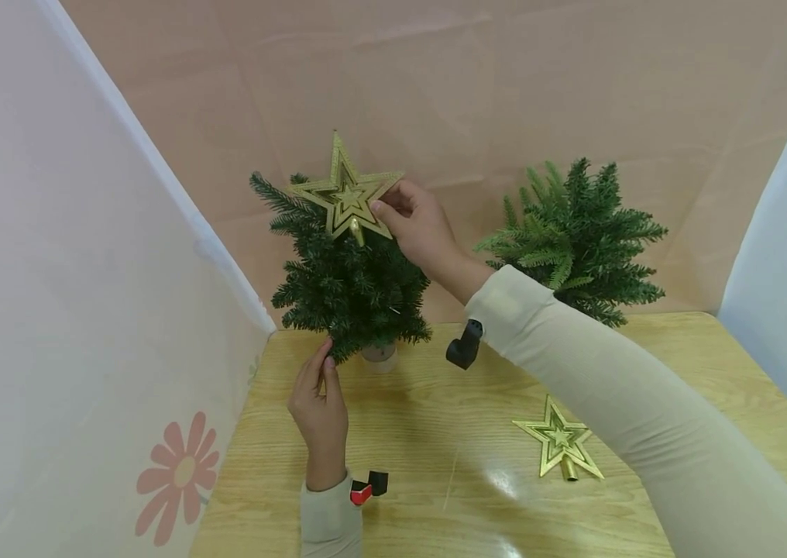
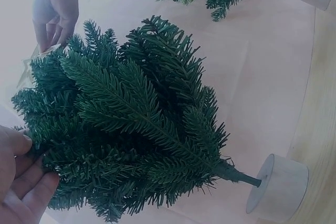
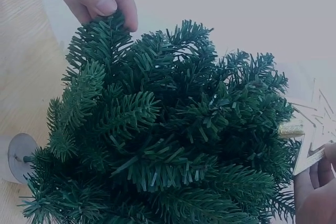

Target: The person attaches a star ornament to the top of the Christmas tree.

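A gold star tree topper [image 1: 348, 195] is pinched at its right side by my right hand [image 1: 428, 232]. The star stands upright, point up, at the top of the left small artificial Christmas tree [image 1: 352, 291]. In the right wrist view the star's short gold socket [image 3: 291, 128] lies against the top needles; whether a twig is inside it cannot be seen. My left hand [image 1: 320, 411] pinches a low branch tip on the tree's left side, between thumb and fingers. The tree stands on a round pale wooden base [image 2: 278, 187].
A second small green tree [image 1: 582, 240] stands at the back right, partly behind my right forearm. Another gold star topper [image 1: 559, 439] lies flat on the wooden table [image 1: 421, 442], near that forearm. A flower-printed white cloth [image 1: 122, 310] hangs at the left, and a pinkish cloth [image 1: 435, 93] behind.
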`<action>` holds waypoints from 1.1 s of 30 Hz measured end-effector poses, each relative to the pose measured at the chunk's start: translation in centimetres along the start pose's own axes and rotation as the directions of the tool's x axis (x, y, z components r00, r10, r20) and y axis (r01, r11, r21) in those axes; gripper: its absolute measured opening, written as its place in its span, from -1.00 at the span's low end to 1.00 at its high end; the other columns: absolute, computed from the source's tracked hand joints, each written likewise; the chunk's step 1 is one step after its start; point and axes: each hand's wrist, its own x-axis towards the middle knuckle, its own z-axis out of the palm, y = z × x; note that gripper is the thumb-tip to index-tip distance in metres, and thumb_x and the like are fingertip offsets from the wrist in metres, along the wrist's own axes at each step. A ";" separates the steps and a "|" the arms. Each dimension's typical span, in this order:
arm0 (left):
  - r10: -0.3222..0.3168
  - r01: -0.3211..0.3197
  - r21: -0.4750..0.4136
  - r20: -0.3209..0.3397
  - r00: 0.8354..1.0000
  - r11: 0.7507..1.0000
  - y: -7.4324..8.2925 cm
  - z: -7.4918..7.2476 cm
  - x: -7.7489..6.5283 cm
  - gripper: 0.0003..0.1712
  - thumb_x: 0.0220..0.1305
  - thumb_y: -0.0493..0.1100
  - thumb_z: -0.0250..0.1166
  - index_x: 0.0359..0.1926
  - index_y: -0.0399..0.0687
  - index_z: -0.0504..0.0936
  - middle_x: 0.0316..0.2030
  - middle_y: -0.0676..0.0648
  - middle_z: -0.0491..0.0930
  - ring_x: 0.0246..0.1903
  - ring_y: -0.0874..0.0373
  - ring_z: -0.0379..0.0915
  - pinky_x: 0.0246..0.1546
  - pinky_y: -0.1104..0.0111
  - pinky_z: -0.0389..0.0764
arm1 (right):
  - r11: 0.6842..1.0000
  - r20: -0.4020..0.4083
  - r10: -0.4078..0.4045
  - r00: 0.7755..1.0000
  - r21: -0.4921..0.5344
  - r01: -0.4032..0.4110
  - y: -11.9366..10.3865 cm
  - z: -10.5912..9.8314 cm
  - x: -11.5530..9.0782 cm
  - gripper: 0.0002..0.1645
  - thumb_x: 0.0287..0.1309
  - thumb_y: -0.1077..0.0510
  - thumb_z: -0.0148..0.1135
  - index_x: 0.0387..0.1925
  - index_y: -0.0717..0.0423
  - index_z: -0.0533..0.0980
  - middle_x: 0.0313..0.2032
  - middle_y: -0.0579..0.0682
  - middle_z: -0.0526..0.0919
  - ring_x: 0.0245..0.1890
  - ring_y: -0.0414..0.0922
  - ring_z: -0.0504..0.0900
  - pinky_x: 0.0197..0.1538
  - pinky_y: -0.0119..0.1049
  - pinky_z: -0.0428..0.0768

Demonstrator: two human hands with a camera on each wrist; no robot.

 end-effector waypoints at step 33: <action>-0.036 0.036 -0.006 0.030 0.999 0.999 0.3 -0.3 0.1 -0.64 0.27 -0.55 0.18 0.04 -0.26 0.67 -0.06 -0.20 0.65 -0.10 -0.05 0.61 -0.05 0.38 0.60 | 0.995 -0.002 -0.094 0.996 -0.026 0.094 0.9 0.0 -0.3 -0.69 0.36 0.02 0.16 0.01 0.10 0.54 -0.01 -0.04 0.63 0.04 -0.20 0.56 0.13 -0.29 0.51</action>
